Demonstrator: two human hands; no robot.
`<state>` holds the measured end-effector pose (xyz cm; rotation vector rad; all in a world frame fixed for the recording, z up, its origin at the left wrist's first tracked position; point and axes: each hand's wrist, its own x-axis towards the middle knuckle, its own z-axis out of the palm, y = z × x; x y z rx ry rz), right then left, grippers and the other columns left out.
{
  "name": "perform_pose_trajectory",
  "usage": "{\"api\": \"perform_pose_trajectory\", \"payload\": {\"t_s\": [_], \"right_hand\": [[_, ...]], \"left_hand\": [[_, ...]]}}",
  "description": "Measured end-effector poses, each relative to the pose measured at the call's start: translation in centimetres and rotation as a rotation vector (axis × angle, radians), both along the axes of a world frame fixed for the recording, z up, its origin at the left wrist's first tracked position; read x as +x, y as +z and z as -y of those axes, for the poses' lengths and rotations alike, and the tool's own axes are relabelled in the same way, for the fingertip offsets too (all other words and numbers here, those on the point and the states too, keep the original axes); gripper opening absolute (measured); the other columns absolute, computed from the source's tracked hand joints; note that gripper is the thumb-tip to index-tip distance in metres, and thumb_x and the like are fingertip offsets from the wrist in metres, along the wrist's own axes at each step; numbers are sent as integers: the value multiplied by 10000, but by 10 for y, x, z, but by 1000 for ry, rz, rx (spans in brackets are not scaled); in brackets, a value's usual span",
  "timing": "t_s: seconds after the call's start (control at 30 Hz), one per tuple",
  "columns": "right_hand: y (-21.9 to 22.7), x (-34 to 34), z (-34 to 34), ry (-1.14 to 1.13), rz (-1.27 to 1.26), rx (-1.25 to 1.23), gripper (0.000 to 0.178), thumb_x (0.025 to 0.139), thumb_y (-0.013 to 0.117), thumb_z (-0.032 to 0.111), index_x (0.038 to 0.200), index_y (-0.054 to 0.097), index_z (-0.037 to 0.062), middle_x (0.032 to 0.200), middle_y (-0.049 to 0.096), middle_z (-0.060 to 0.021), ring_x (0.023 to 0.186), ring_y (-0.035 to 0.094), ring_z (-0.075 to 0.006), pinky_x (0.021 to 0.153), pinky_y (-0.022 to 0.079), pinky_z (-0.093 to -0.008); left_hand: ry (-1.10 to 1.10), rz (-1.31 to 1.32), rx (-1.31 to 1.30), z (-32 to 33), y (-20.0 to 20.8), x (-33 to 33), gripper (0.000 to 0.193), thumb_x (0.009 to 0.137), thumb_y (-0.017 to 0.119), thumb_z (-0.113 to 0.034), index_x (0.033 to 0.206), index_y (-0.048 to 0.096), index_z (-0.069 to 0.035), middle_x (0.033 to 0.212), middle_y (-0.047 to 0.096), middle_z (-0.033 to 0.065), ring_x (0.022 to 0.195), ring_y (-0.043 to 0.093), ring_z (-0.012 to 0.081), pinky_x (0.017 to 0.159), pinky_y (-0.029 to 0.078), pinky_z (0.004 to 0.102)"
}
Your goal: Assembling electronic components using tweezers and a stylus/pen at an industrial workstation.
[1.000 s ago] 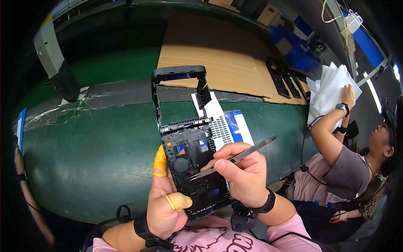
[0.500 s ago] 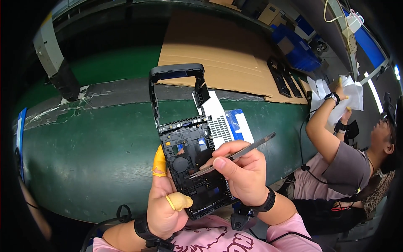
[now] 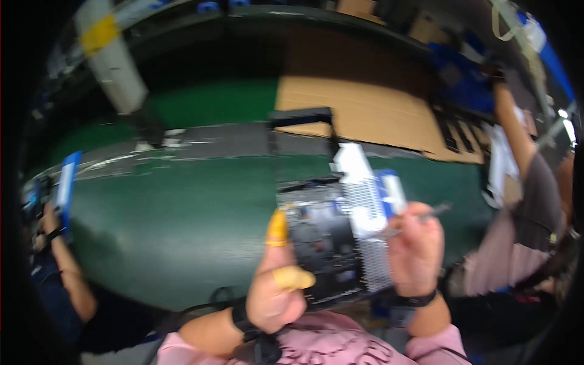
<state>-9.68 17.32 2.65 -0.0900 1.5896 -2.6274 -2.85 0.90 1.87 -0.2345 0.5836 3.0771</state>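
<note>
Spanning green belt (image 3: pixel 182 213), cardboard (image 3: pixel 359 109) behind.

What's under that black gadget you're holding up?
Beneath the black device shows the green conveyor belt and a white perforated panel. The left hand cradles it; the underside itself stays hidden.

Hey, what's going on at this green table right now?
A person holds a black opened device upright in the left hand, which wears yellow finger cots. The right hand grips a thin grey tool beside the device's edge. The picture is blurred. Another person sits to the right, arm raised over the green table.
</note>
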Motion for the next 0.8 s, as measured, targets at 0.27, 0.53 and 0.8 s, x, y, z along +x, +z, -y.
{"api": "perform_pose_trajectory", "payload": {"t_s": [0.27, 0.53, 0.8], "right_hand": [[9, 40, 1, 342, -1, -277, 204, 790, 621, 142, 884, 494, 13, 759, 617, -213, 480, 480, -97, 467, 395, -176], [6, 44, -9, 362, 28, -326, 151, 811, 586, 103, 903, 513, 8, 799, 619, -229, 514, 480, -84, 491, 387, -167], [-13, 26, -55, 229, -147, -349, 114, 825, 557, 118, 860, 516, 18, 767, 618, -185, 657, 612, -174, 528, 471, -222]], "left_hand": [[-63, -10, -122, -10, -7, -10, 768, 477, 454, -10, 1239, 358, -13, 1163, 491, 166, 1054, 509, 291, 930, 405, 381], [76, 100, -319, -28, -8, -6, 399, 842, 491, -213, 1176, 404, -13, 1040, 558, 163, 930, 579, 249, 810, 484, 364], [36, 124, -779, 29, 19, -45, 287, 810, 543, -62, 1080, 459, -10, 863, 575, 46, 770, 561, 139, 748, 475, 282]]}}
